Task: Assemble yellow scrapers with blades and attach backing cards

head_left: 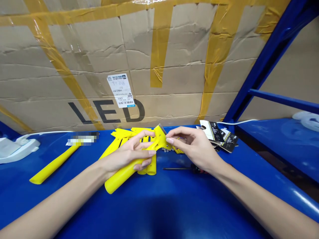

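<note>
My left hand [128, 152] is wrapped around the yellow handle of a scraper [119, 177], which tilts up to the right. A metal blade edge shows at the top of its wide head. At the right side of that head, the thumb and fingertips of my right hand [195, 142] are pinched together. Anything between those fingertips is too small to make out. Behind my left hand lie several more yellow scraper handles [151, 166], partly hidden. Several small metal nuts [165, 150] rest on the blue table behind the scraper. Below my right hand lies a screwdriver [176, 168], its grip partly covered.
Another yellow scraper [56, 163] lies at the left, its head blurred out. Black and white cards [221, 136] are stacked at the right. A large taped carton [179, 99] stands along the back of the blue table [174, 209]. A white device [22, 149] with a cord sits far left.
</note>
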The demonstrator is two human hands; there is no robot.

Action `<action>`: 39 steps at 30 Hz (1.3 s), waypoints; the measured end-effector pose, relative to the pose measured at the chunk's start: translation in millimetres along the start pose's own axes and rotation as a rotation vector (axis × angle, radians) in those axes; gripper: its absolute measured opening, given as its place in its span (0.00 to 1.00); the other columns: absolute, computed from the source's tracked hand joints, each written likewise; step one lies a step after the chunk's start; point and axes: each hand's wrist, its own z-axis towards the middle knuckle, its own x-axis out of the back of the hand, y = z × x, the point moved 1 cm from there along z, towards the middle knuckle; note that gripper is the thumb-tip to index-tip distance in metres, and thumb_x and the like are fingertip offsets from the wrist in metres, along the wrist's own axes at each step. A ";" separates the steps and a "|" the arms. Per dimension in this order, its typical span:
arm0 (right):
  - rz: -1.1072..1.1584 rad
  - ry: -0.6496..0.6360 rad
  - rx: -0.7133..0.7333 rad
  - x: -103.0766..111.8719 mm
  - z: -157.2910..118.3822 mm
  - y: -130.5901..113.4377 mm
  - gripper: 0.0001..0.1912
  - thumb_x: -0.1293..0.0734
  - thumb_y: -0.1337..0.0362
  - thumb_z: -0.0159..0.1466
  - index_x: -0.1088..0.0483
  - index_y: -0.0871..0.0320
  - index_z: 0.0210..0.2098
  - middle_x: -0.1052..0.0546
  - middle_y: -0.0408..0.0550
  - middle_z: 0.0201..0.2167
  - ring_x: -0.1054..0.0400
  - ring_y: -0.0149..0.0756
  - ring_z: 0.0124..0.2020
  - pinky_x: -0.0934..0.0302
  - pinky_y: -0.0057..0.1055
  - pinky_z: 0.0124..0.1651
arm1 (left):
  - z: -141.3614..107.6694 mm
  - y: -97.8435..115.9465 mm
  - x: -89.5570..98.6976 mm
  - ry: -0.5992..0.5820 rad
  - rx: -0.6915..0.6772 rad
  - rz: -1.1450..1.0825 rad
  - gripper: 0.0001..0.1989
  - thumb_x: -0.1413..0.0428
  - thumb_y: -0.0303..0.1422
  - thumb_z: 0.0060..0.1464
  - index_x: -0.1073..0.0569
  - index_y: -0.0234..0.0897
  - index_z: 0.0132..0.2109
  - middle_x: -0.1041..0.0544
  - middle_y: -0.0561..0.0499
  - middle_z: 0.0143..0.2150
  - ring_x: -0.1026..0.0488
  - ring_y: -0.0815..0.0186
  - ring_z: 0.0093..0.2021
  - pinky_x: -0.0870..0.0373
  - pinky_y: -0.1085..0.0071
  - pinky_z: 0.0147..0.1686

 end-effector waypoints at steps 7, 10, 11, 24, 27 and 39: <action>-0.144 0.032 0.083 -6.4 -1.1 -3.3 0.04 0.28 0.63 0.62 0.21 0.56 0.34 0.18 0.47 0.34 0.26 0.37 0.36 0.33 0.35 0.40 | -1.1 2.8 -6.6 -0.061 0.025 0.066 0.20 0.39 0.31 0.62 0.40 0.46 0.55 0.30 0.59 0.26 0.41 0.78 0.19 0.45 0.80 0.20; -0.235 0.045 0.130 -7.0 -1.4 -5.6 0.03 0.28 0.65 0.62 0.21 0.57 0.33 0.21 0.46 0.32 0.31 0.34 0.31 0.37 0.34 0.36 | -0.8 1.9 -6.1 -0.056 0.015 0.089 0.20 0.40 0.32 0.63 0.40 0.46 0.55 0.30 0.59 0.26 0.41 0.78 0.19 0.45 0.80 0.21; -0.244 0.051 0.137 -6.9 -1.3 -5.8 0.03 0.28 0.66 0.62 0.21 0.57 0.33 0.22 0.46 0.31 0.33 0.33 0.30 0.38 0.33 0.35 | -0.7 1.6 -5.9 -0.059 0.012 0.093 0.19 0.40 0.32 0.63 0.40 0.46 0.55 0.30 0.59 0.26 0.41 0.78 0.19 0.45 0.80 0.21; -0.049 -0.052 -0.108 6.0 5.5 3.2 0.27 0.20 0.57 0.50 0.28 0.57 0.46 0.32 0.41 0.34 0.41 0.28 0.29 0.41 0.29 0.32 | -2.6 1.5 -9.0 -0.111 0.025 0.019 0.19 0.39 0.25 0.60 0.37 0.45 0.52 0.30 0.58 0.32 0.35 0.78 0.21 0.42 0.82 0.19; -0.090 -0.046 -0.099 5.9 4.4 4.4 0.26 0.21 0.54 0.51 0.27 0.57 0.45 0.29 0.42 0.35 0.36 0.32 0.32 0.38 0.31 0.35 | -2.6 1.5 -9.1 -0.082 0.033 -0.006 0.20 0.38 0.25 0.59 0.37 0.45 0.53 0.31 0.57 0.31 0.35 0.77 0.23 0.43 0.83 0.19; -0.858 -0.384 0.050 71.9 -17.4 -19.7 0.14 0.31 0.50 0.64 0.23 0.55 0.37 0.22 0.46 0.32 0.29 0.37 0.32 0.38 0.34 0.37 | -0.6 4.2 -0.3 0.075 -0.038 -0.087 0.21 0.40 0.26 0.60 0.39 0.43 0.56 0.34 0.58 0.23 0.44 0.79 0.18 0.49 0.83 0.18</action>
